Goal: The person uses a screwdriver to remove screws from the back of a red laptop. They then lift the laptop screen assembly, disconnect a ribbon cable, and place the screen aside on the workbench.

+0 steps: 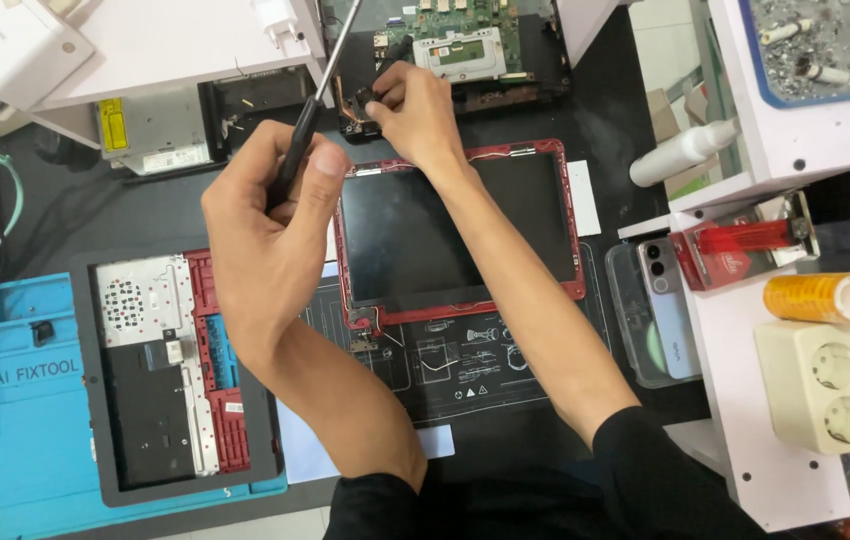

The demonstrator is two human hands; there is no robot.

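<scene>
Black part half-hidden under right hand

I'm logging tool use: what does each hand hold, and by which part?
Left hand grips a screwdriver by its black handle. Right hand pinches a small dark part by its edge.

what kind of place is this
Most likely an electronics repair bench: a red-framed laptop screen lies dismantled, a bare circuit board sits above it, and the left hand holds a screwdriver.

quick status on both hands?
Left hand: closed around a black-handled screwdriver.
Right hand: fingers pinched on a small black part at the laptop base.
</scene>
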